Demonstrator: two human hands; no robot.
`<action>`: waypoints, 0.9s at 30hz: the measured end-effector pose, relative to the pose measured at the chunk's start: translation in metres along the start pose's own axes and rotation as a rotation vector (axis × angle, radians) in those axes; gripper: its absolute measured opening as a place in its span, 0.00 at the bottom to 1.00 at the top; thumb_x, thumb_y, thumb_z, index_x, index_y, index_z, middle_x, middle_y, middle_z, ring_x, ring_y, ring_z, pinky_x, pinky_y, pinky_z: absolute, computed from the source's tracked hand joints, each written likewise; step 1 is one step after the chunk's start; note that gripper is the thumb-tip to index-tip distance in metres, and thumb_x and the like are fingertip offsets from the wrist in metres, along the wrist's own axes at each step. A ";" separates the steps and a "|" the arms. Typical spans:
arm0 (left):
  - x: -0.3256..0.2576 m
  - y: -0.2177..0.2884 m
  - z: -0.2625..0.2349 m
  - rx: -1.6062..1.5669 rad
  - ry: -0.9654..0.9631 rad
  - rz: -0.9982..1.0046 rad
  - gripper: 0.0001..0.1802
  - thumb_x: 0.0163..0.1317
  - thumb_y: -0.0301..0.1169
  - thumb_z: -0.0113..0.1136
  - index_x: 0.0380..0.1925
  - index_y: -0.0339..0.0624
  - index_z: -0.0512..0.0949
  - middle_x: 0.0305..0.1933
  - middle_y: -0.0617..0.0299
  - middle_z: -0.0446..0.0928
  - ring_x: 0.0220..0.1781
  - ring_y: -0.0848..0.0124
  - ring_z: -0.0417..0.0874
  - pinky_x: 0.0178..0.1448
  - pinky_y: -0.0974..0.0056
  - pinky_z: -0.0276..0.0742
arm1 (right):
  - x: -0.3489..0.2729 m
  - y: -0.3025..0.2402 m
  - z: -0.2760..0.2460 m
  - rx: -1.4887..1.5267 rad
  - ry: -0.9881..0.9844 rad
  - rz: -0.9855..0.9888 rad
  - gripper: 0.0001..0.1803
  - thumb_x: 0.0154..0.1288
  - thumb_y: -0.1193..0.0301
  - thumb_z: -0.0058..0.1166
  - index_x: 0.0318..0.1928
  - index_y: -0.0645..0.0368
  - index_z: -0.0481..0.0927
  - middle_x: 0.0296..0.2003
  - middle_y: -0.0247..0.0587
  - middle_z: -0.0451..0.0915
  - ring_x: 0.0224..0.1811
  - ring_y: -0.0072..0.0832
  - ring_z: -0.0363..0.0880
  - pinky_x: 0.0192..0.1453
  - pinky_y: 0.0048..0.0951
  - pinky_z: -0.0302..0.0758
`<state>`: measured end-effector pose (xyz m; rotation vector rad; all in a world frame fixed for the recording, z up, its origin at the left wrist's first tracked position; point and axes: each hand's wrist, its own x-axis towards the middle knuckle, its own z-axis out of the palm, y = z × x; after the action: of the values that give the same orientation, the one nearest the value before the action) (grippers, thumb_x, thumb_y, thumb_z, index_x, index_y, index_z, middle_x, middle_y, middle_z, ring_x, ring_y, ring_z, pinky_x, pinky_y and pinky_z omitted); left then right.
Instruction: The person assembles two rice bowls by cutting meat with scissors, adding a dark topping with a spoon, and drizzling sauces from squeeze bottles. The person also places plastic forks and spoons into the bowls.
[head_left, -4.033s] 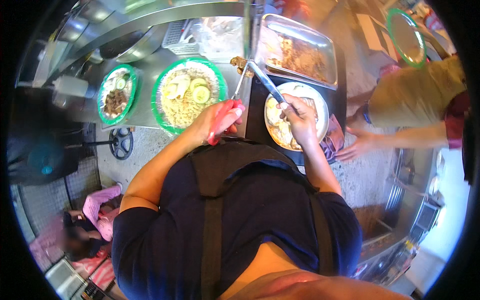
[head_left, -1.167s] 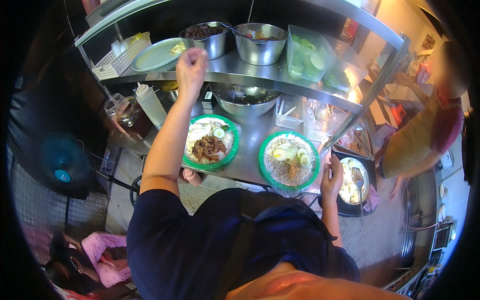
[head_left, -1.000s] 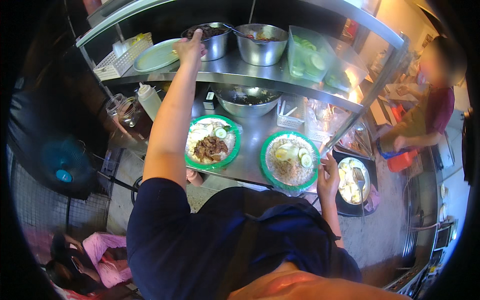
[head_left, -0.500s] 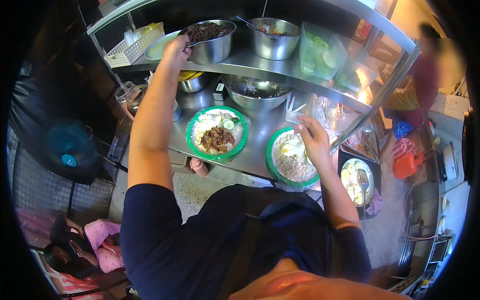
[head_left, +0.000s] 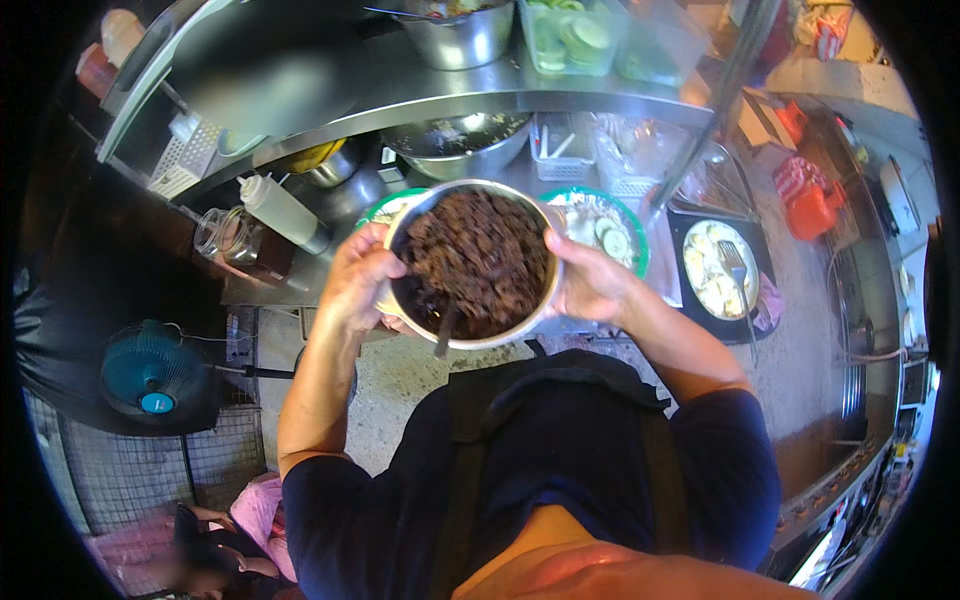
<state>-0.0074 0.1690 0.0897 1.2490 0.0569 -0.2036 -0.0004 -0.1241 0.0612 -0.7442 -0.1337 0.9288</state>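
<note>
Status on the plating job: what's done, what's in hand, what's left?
Done: green-rimmed plate already holds rice and cucumber slices; white plate is filled, fork on it. In hand: left hand and right hand grip round steel bowl of dark shredded meat. Left: probably meat onto that plate.

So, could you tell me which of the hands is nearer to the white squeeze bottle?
Left. The left hand grips the metal bowl's near rim, just right of the squeeze bottle; the right hand grips the bowl's far side.

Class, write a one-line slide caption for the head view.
Both hands, left hand and right hand, hold a metal bowl of dark cooked meat.
</note>
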 end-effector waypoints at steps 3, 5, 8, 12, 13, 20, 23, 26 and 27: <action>0.008 -0.045 0.021 0.040 -0.140 -0.059 0.15 0.43 0.15 0.57 0.34 0.40 0.74 0.30 0.64 0.77 0.28 0.76 0.76 0.35 0.72 0.75 | -0.049 0.036 -0.013 0.076 0.153 -0.031 0.37 0.62 0.61 0.59 0.67 0.59 0.59 0.62 0.47 0.69 0.64 0.39 0.69 0.64 0.49 0.70; 0.016 -0.066 0.043 0.070 -0.238 -0.054 0.14 0.45 0.15 0.58 0.33 0.41 0.73 0.28 0.67 0.75 0.26 0.79 0.74 0.33 0.71 0.73 | -0.075 0.055 -0.035 0.035 0.283 -0.002 0.36 0.57 0.67 0.61 0.63 0.67 0.63 0.56 0.49 0.75 0.58 0.40 0.75 0.65 0.45 0.69; 0.024 -0.088 0.070 0.224 -0.313 -0.076 0.14 0.51 0.18 0.58 0.39 0.40 0.72 0.32 0.66 0.76 0.31 0.79 0.76 0.37 0.73 0.74 | -0.107 0.071 -0.059 0.132 0.225 -0.091 0.34 0.55 0.69 0.57 0.61 0.70 0.65 0.54 0.52 0.75 0.55 0.40 0.77 0.62 0.46 0.72; 0.002 -0.102 0.143 0.976 -0.235 0.399 0.15 0.58 0.28 0.65 0.44 0.39 0.75 0.32 0.60 0.75 0.36 0.70 0.77 0.40 0.64 0.74 | -0.165 0.097 -0.076 0.272 0.362 -0.194 0.35 0.52 0.71 0.52 0.62 0.66 0.62 0.54 0.52 0.74 0.55 0.42 0.76 0.61 0.50 0.72; -0.014 -0.096 0.169 1.167 -0.155 0.580 0.13 0.58 0.30 0.64 0.41 0.40 0.76 0.35 0.54 0.77 0.42 0.60 0.79 0.44 0.57 0.75 | -0.180 0.100 -0.075 0.309 0.370 -0.220 0.35 0.52 0.71 0.51 0.62 0.65 0.62 0.55 0.52 0.74 0.55 0.43 0.75 0.60 0.50 0.72; -0.075 -0.166 0.260 1.600 -0.698 0.692 0.09 0.56 0.34 0.60 0.31 0.40 0.74 0.29 0.53 0.74 0.37 0.53 0.79 0.42 0.53 0.76 | -0.258 0.136 -0.122 0.225 0.581 -0.278 0.32 0.53 0.69 0.51 0.61 0.60 0.64 0.52 0.50 0.74 0.52 0.41 0.76 0.54 0.50 0.75; -0.074 -0.175 0.282 1.717 -0.793 0.785 0.08 0.51 0.29 0.60 0.28 0.38 0.73 0.28 0.54 0.75 0.37 0.55 0.80 0.38 0.54 0.77 | -0.277 0.139 -0.125 0.202 0.615 -0.253 0.32 0.54 0.67 0.54 0.61 0.58 0.64 0.52 0.48 0.74 0.50 0.39 0.76 0.49 0.46 0.76; -0.083 -0.171 0.300 1.816 -0.860 0.587 0.07 0.50 0.28 0.56 0.29 0.37 0.75 0.29 0.52 0.77 0.37 0.55 0.81 0.37 0.53 0.78 | -0.289 0.133 -0.115 0.211 0.548 -0.274 0.34 0.55 0.64 0.54 0.63 0.58 0.62 0.55 0.49 0.73 0.53 0.40 0.75 0.52 0.46 0.76; -0.085 -0.175 0.302 1.858 -0.836 0.581 0.07 0.50 0.28 0.56 0.29 0.37 0.76 0.29 0.52 0.78 0.36 0.55 0.82 0.37 0.53 0.79 | -0.291 0.133 -0.113 0.204 0.534 -0.284 0.34 0.56 0.64 0.53 0.64 0.59 0.62 0.55 0.49 0.73 0.54 0.39 0.75 0.54 0.47 0.76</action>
<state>-0.1437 -0.1586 0.0353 2.7862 -1.5169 -0.2388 -0.2224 -0.3566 -0.0484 -0.7368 0.3150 0.4437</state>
